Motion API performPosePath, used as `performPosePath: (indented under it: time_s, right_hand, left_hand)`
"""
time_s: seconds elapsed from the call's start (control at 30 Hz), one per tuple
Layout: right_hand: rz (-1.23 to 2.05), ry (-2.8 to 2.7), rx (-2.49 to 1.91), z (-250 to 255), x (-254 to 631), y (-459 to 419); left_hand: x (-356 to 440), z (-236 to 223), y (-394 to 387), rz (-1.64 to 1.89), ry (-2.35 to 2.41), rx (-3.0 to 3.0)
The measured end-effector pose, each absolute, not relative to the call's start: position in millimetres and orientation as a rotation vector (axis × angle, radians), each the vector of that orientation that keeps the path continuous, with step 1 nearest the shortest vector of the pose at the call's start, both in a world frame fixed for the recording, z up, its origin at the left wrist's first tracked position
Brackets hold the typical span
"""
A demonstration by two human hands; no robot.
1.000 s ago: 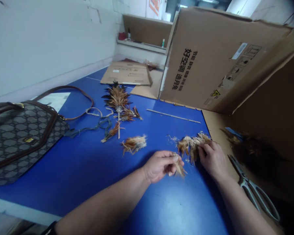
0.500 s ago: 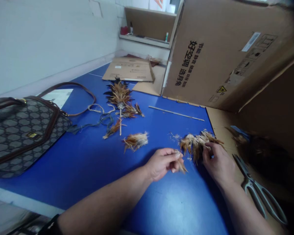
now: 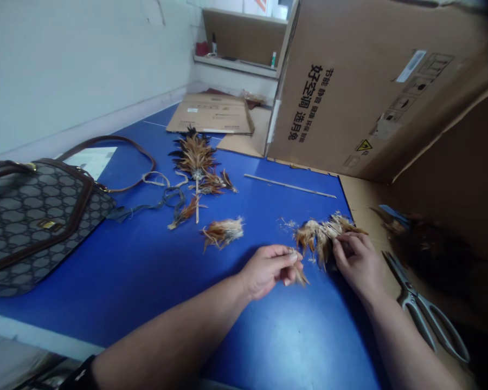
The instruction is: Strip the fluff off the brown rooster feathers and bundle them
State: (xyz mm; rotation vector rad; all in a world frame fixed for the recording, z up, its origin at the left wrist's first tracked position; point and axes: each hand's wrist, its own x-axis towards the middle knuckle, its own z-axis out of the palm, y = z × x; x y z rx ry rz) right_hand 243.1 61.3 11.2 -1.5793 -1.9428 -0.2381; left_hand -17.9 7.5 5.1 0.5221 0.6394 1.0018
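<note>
My left hand (image 3: 273,270) pinches a small bunch of brown feathers (image 3: 300,275), whose tips point down past my fingers. To its right, my right hand (image 3: 358,262) is closed with thumb and forefinger pressed together at the edge of a pile of brown and cream feathers (image 3: 316,235). It grips feathers of that pile. A smaller loose feather bunch (image 3: 223,232) lies on the blue table left of my hands. Farther back is a feather duster (image 3: 197,157), its brown and black feathers set round a thin stick.
A patterned handbag (image 3: 44,216) stands at left, near a dark cord (image 3: 174,197). A thin stick (image 3: 289,186) lies mid-table. Scissors (image 3: 415,295) rest at right on cardboard beside dark feathers (image 3: 431,249). A large cardboard box (image 3: 350,97) rises behind; flat cardboard (image 3: 211,114) lies at the back.
My right hand's fingers have closed in on the feather pile and pinch at its edge. My left hand keeps its hold on the bunch. The whole view has shifted slightly.
</note>
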Motion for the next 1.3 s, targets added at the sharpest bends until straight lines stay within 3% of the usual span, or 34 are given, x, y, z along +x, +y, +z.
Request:
performPosePath:
  time_s: [1.3]
  right_hand:
    - [-0.027,-1.924,-1.636,1.9,244.2,64.1]
  left_hand:
    - [-16.9,4.9,5.5,1.002,0.655,0.554]
